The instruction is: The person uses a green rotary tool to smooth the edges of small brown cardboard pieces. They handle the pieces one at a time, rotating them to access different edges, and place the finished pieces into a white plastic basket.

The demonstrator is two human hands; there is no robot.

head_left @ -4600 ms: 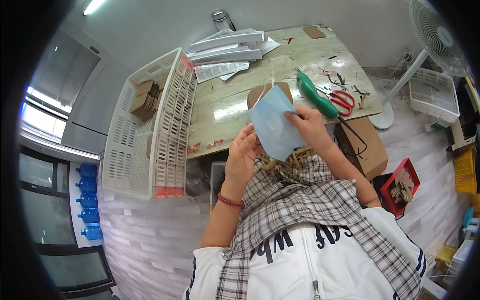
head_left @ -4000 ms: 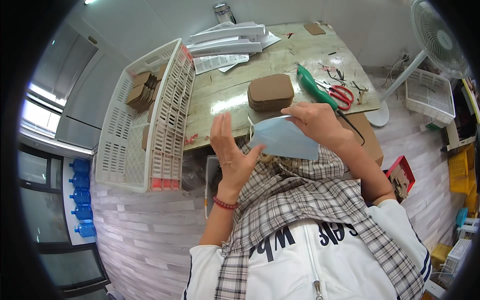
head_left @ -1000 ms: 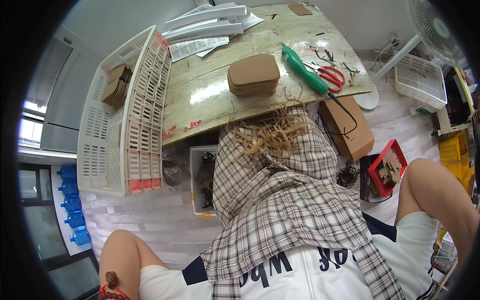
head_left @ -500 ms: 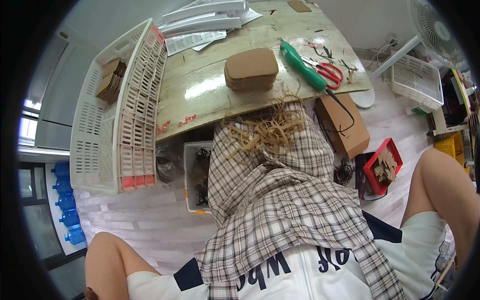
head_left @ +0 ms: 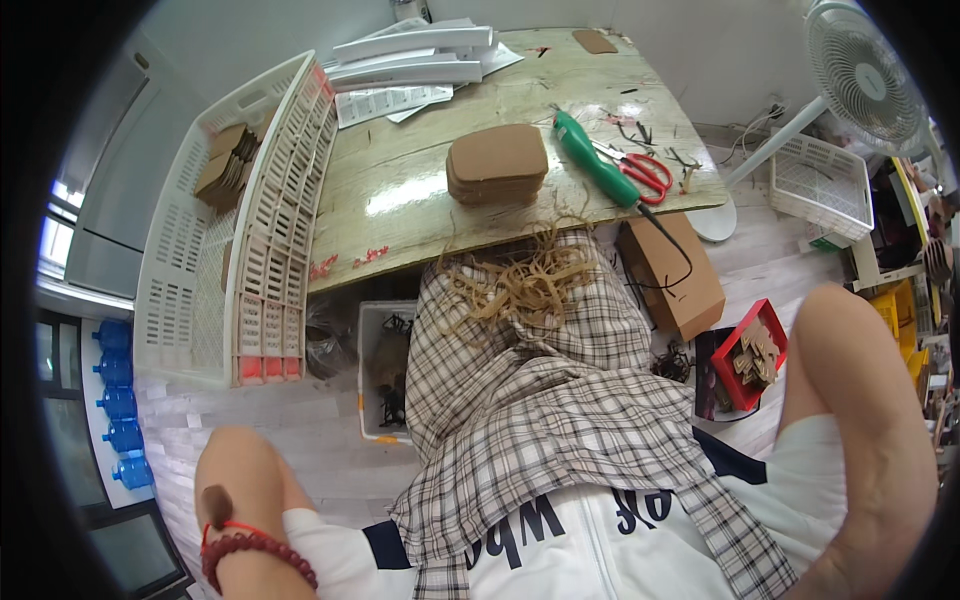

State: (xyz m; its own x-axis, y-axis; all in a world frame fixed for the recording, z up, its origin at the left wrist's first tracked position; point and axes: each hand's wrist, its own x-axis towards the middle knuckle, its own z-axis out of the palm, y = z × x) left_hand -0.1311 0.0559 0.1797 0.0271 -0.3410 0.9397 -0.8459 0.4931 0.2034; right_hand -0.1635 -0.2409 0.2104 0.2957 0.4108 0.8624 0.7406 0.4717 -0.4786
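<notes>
Both of my forearms fold back toward the lower edge, and neither hand shows in the picture. On my left wrist is a dark red bead bracelet (head_left: 258, 558) with a red cord and a brown piece. Ahead of me on the table (head_left: 400, 190) stands a neat stack of brown rounded pieces (head_left: 497, 165). To its right lie a green corded hand tool (head_left: 592, 160) and red-handled scissors (head_left: 645, 175). A tangle of tan strips (head_left: 525, 285) rests on the checked apron (head_left: 540, 410) over my lap. No hand is seen touching any of these.
A white slatted crate (head_left: 270, 240) with brown pieces stands left of the table. Papers (head_left: 410, 60) lie at the back. Under the table is a white bin (head_left: 365, 370). To the right are a cardboard box (head_left: 685, 290), a red box (head_left: 735, 375) and a fan (head_left: 865, 90).
My left forearm has come further into view, now showing the bracelet. My right arm has shifted slightly. The whole view has tilted a little; the things on the table have not moved.
</notes>
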